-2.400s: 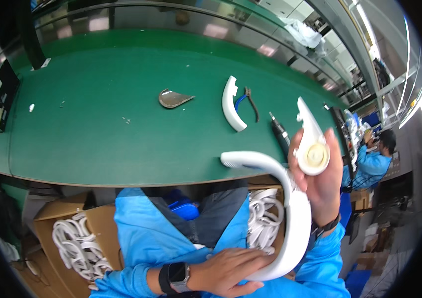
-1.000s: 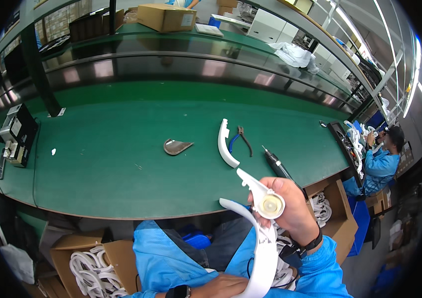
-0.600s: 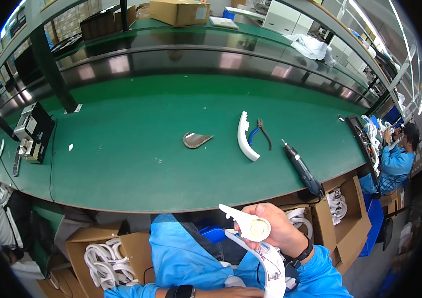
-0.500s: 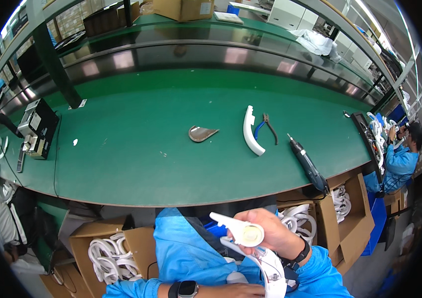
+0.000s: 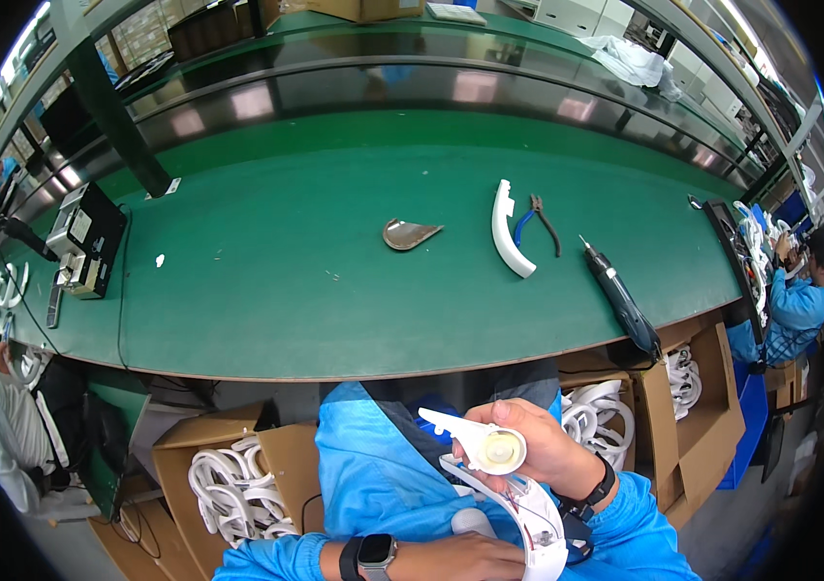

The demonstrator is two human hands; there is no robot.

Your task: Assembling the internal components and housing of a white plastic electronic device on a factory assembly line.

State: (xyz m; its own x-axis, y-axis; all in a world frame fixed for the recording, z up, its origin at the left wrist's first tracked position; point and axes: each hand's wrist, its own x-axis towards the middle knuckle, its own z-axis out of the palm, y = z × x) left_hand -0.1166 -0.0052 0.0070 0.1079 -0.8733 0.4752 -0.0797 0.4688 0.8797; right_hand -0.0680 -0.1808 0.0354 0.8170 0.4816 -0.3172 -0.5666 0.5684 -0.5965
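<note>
Over my lap, my right hand [image 5: 549,443] is closed on a white plastic end piece [image 5: 465,432] with a pointed arm and a round cream-coloured disc [image 5: 502,451]. Below it curves a white plastic housing [image 5: 540,528], open on its inner side, with small parts and thin wires showing. My left hand [image 5: 478,558] reaches across at the lower edge and grips the housing's lower part, its fingertips hidden behind it. A smooth white rounded piece [image 5: 472,523] shows beside the housing, above my left hand.
On the green table [image 5: 266,329] lie a brown curved shell [image 5: 410,234], a white curved strip [image 5: 506,232], blue-handled pliers [image 5: 538,228] and an electric screwdriver [image 5: 620,302]. Cardboard boxes [image 5: 300,474] of white curved parts flank my lap. A co-worker [image 5: 797,300] sits at right.
The whole view has shifted, so the table and its tools appear higher and slightly right. Both hands keep their hold, and the end piece looks turned only a little.
</note>
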